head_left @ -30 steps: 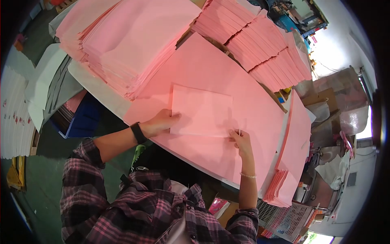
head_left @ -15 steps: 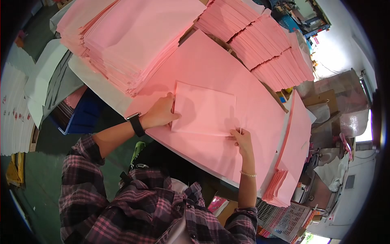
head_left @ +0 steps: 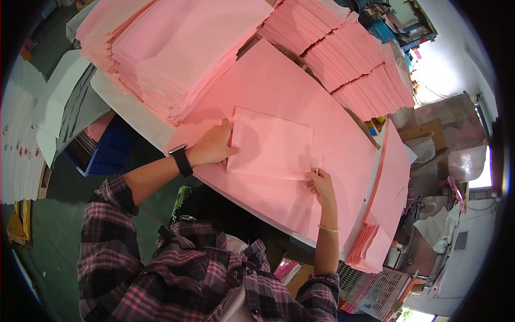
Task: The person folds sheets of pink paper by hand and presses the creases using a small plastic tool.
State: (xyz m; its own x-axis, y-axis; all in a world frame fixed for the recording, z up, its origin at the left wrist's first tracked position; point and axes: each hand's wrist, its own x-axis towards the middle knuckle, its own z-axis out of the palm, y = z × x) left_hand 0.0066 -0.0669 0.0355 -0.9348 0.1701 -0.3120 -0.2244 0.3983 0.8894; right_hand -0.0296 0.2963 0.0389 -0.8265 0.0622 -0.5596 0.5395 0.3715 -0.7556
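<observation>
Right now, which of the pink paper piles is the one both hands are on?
The small folded sheet lying alone on the big flat sheet. The left hand holds its left edge, the right hand its lower right corner; the tall stacks sit untouched.

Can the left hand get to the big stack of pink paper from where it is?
Probably yes. The left hand rests on the folded pink sheet's edge, and the big pink stack lies just beyond it with nothing showing between them.

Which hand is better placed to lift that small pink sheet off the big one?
Probably the left hand: its fingers curl over the small pink sheet's left edge. The right hand only touches the near right corner with its fingertips.
</observation>
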